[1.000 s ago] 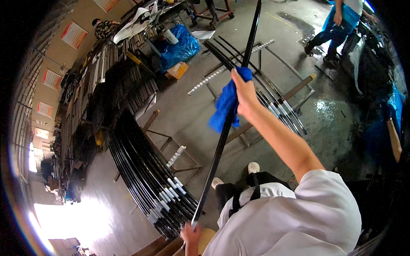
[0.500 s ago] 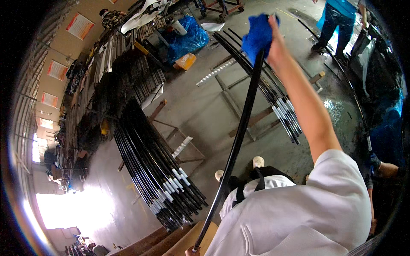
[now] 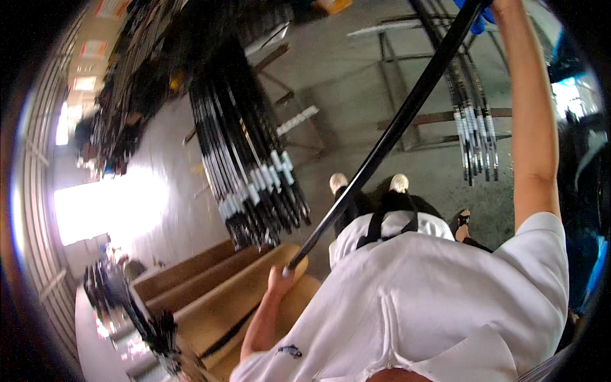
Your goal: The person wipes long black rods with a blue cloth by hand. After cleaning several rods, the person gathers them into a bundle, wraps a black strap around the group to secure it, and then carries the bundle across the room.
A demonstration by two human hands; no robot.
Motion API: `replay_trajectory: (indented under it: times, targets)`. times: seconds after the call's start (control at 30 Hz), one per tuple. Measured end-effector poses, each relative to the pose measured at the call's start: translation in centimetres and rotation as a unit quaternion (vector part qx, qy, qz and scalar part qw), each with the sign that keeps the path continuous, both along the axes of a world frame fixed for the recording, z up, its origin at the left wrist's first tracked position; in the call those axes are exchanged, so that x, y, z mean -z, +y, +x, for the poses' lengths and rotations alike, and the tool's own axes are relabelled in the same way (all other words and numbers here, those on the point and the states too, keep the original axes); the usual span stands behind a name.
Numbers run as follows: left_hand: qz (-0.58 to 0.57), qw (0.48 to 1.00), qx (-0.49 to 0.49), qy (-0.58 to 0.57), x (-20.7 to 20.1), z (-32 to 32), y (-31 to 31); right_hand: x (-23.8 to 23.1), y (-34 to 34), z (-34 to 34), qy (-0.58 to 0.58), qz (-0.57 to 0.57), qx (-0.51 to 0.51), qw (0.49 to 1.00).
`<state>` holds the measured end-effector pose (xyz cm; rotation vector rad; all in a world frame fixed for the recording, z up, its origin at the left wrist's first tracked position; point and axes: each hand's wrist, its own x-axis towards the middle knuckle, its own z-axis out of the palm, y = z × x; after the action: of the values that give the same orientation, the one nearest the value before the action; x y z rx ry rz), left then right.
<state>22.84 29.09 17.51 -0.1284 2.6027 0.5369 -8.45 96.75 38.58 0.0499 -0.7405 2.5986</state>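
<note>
A long, glossy black pole (image 3: 388, 137) runs slantwise across my front, from lower left to upper right. My left hand (image 3: 279, 280) is closed round its near end, where a pale tip shows. At the upper edge my right hand (image 3: 506, 5), arm stretched out, grips a blue cloth (image 3: 478, 24) against the far part of the pole. Most of that hand's fingers and the pole's far end lie outside the picture.
Many black poles with white bands (image 3: 235, 146) lie side by side at the left. A smaller row of banded poles (image 3: 471, 121) rests on a metal stand (image 3: 394, 83) at the right. Brown open cartons (image 3: 223, 299) stand lower left. Another person's foot (image 3: 464, 223) is close on my right.
The view has swung, bringing my left hand and the cartons fully into sight. My right hand with the cloth has shifted up and right to the picture's edge; the pole slants more.
</note>
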Motion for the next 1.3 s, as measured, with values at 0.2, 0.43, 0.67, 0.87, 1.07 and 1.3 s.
replay_trajectory:
  times: [0.2,0.43,0.67,0.87,1.07,1.3]
  targets:
    - [0.122,0.992,-0.008,-0.022,-0.3,-10.0,14.0,-0.9,-9.6,0.9,-0.068,0.076,0.047,0.994]
    - [0.404,0.911,-0.063,0.059,-5.2,-17.6,27.7,7.8,-27.5,8.3,-0.118,0.227,-0.074,0.964]
    - [0.192,0.946,0.243,-0.095,-11.3,-21.7,22.9,14.1,-25.7,9.9,-0.213,0.477,-0.116,0.845]
    - [0.623,0.755,-0.053,0.198,-10.7,-24.0,22.7,13.7,-29.8,10.6,-0.126,0.682,-0.172,0.699]
    - [0.532,0.768,-0.179,0.308,-12.1,-27.4,13.5,17.8,-28.7,13.9,-0.111,0.706,-0.334,0.614]
    - [0.659,0.656,-0.326,0.171,-6.3,-22.1,17.8,16.7,-35.1,13.4,-0.078,0.613,-0.34,0.709]
